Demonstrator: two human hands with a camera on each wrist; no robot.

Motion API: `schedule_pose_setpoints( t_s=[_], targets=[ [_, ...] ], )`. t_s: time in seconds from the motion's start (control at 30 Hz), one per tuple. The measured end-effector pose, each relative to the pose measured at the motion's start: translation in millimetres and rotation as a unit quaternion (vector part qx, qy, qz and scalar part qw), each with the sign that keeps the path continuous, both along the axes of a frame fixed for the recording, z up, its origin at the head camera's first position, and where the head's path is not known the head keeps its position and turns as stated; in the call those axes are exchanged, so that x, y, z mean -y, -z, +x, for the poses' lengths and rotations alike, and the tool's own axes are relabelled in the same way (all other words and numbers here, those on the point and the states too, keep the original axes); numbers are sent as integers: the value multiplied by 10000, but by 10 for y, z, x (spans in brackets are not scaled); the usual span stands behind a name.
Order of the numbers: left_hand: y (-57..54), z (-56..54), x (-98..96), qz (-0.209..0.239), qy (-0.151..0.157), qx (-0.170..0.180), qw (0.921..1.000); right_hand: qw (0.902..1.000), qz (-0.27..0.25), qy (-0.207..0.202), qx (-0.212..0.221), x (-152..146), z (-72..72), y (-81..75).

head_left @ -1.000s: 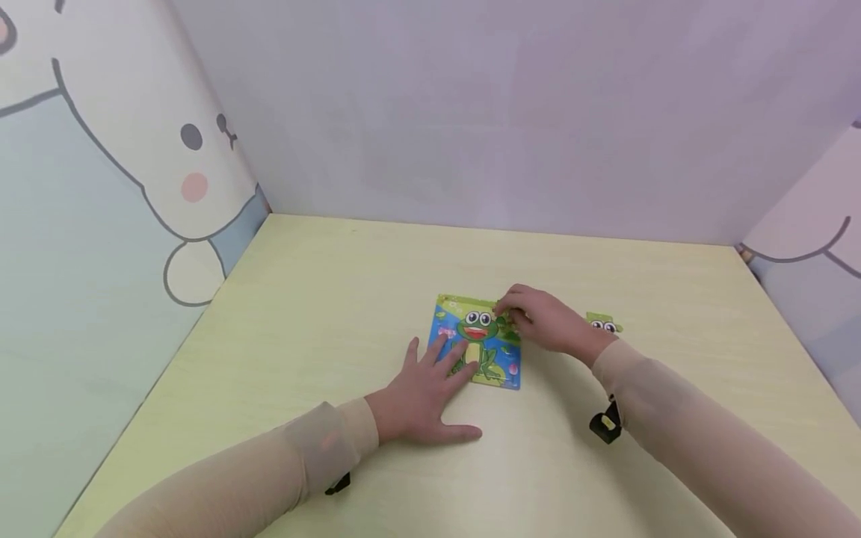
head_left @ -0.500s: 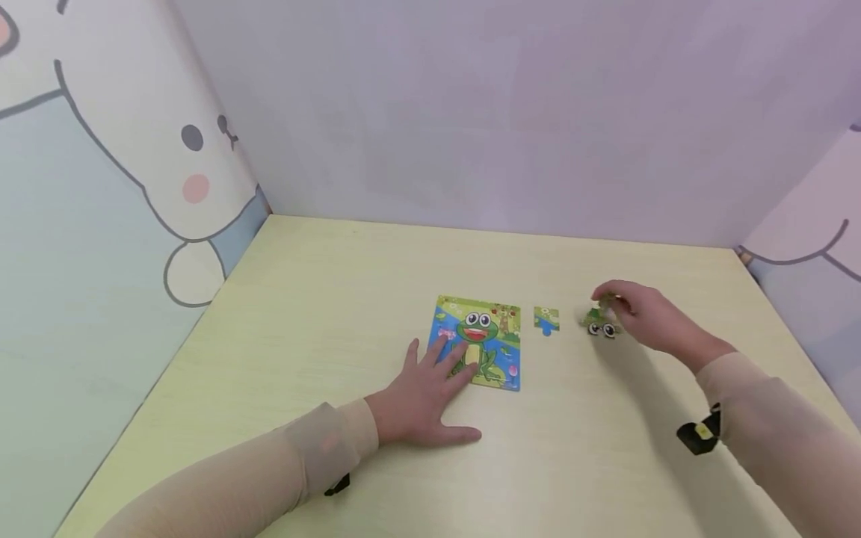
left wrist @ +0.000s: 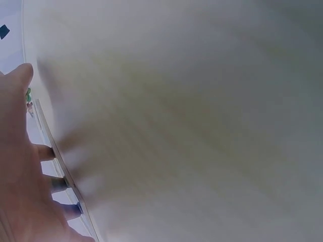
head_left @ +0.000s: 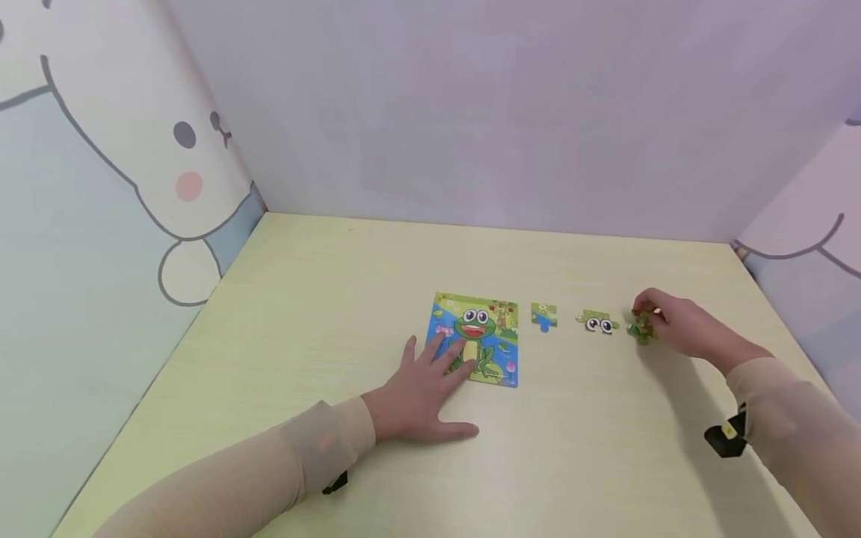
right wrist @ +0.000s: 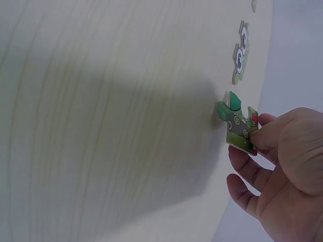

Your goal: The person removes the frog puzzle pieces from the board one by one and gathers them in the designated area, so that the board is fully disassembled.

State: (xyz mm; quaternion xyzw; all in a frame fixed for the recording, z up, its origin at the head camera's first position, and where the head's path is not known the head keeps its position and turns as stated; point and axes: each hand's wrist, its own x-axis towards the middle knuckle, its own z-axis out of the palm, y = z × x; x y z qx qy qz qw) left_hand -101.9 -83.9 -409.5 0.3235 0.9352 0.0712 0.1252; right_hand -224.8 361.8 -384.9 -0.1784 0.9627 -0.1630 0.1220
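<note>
A square frog jigsaw puzzle [head_left: 498,347] lies on the table. My left hand [head_left: 418,392] rests flat with spread fingers over its lower left part. At the right, my right hand [head_left: 686,323] pinches a green puzzle piece [right wrist: 242,126] with red spots between thumb and fingers, just above the tabletop. To its left lies a piece with the frog's eyes [head_left: 598,322]. Between that and the puzzle is a green and blue piece [head_left: 544,315]. In the left wrist view, fingers [left wrist: 60,184] touch the puzzle's edge.
The pale wooden table [head_left: 323,299] meets a lilac back wall [head_left: 484,112]. Side panels with cartoon figures, such as the left panel [head_left: 101,299], stand along both sides.
My right hand has moved right from the puzzle's upper right corner, carrying a piece past the eye piece. The green and blue piece and the eye piece have come into full view. My left hand stays put.
</note>
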Motion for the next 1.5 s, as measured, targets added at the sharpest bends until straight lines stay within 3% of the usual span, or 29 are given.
schedule_pose_setpoints(
  t_s=[0.23,0.43,0.63,0.93,1.23,1.5],
  targets=[
    [33,-3,17,112,-12,-102,9999,9994,332,100,60,12,-18,-33],
    [44,-3,10,40,-49,-151,9999,9995,301,3,-80,225,-33,-106],
    [37,22,33,-25,-107,-205,9997,9994,35,-235,-255,623,13,-203],
    [29,167,203,128,-180,-266,9994,9964,-106,-680,-492,1360,32,-206],
    [6,253,260,95,-248,-130,9996,9901,-416,-1219,-561,2073,120,-79],
    [42,264,291,154,-150,-211,9995,9862,-363,-1506,-579,2413,220,39]
  ],
)
